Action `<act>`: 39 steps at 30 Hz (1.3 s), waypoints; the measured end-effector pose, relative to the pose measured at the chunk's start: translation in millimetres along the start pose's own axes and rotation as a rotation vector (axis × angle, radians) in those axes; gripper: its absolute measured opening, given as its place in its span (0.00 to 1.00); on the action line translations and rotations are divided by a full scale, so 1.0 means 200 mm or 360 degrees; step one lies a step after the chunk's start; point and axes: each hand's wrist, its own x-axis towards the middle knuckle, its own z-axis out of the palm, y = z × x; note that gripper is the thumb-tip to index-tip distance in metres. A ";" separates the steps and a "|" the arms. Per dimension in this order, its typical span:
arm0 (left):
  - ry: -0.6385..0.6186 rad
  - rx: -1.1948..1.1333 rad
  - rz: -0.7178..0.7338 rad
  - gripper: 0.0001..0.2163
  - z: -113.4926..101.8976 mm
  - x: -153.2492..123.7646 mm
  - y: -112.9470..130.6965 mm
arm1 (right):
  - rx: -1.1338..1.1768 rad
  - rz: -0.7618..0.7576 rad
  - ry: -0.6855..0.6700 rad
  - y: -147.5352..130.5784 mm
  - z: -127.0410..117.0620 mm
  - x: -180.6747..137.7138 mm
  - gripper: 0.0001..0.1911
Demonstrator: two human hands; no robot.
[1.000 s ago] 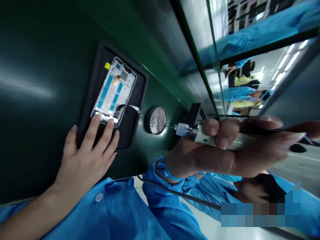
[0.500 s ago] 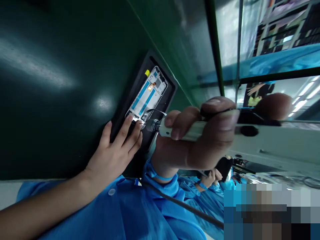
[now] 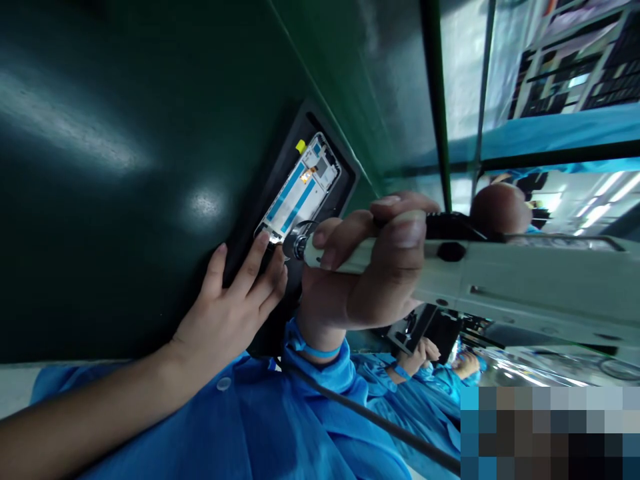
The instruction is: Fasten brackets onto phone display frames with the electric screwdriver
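Note:
A white phone frame (image 3: 303, 188) with blue strips and a yellow tab lies in a black tray (image 3: 280, 175) on the green table. My left hand (image 3: 234, 308) lies flat on the tray's near end, fingers stretched out, fingertips touching the frame's bottom edge. My right hand (image 3: 367, 270) is wrapped round a pale electric screwdriver (image 3: 490, 277). The tool's metal tip (image 3: 296, 245) sits at the frame's near corner, right beside my left fingertips.
The green table (image 3: 125, 133) fills the left of the view. A cable (image 3: 360, 410) runs from the tool past my blue sleeves. Another person's hands (image 3: 423, 353) in blue sleeves work at the lower right. Shelving stands behind a green rail.
My right hand carried the screwdriver from beside a round silver dish over to the phone frame's near corner. The view swung, so the dish is out of sight. My left hand stayed on the tray.

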 end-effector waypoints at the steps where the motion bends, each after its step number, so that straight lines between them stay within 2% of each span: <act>1: 0.0002 0.0023 0.0007 0.25 0.00 0.00 0.00 | 0.0054 0.0001 -0.0001 0.00 0.00 0.00 0.12; 4: 0.0015 0.0078 0.0030 0.26 0.01 -0.01 0.00 | 0.0280 -0.0008 0.0024 -0.01 0.01 0.00 0.05; 7: 0.0069 0.0079 0.0022 0.26 0.03 -0.01 0.01 | 0.0393 0.0006 0.0109 0.01 0.03 0.01 0.06; 10: 0.0094 0.0077 0.0021 0.25 0.04 -0.01 0.01 | 0.0502 -0.0128 0.0180 0.05 0.04 0.01 0.04; 13: 0.0092 0.0075 0.0024 0.24 0.04 0.00 0.01 | 0.0558 -0.0238 0.0157 0.07 0.04 0.01 0.03; 21: 0.0087 0.0083 0.0028 0.24 0.03 -0.01 0.01 | 0.0571 -0.0235 0.0235 0.05 0.06 0.01 0.04; 24: 0.0105 0.0073 0.0005 0.24 0.04 0.00 0.01 | 0.0565 -0.0124 0.0098 0.03 0.00 -0.02 0.01; 27: 0.0123 0.0046 -0.0016 0.23 0.04 0.00 0.02 | 0.0433 0.0091 -0.0153 0.00 -0.09 -0.05 0.05; 30: 0.0116 0.0054 -0.0003 0.23 0.05 0.00 0.02 | 0.0377 0.0172 -0.0241 -0.02 -0.15 -0.07 0.05; 32: 0.0102 0.0099 0.0006 0.23 0.05 0.00 0.02 | 0.0361 0.0152 -0.0266 -0.01 -0.14 -0.07 0.06; 37: 0.0089 0.0143 0.0033 0.25 0.04 -0.01 0.01 | 0.0576 -0.0019 0.0017 0.04 -0.04 -0.05 0.16; 39: 0.0101 0.0130 0.0056 0.26 0.03 -0.01 0.01 | 0.0605 -0.0025 -0.0031 0.05 -0.03 -0.02 0.15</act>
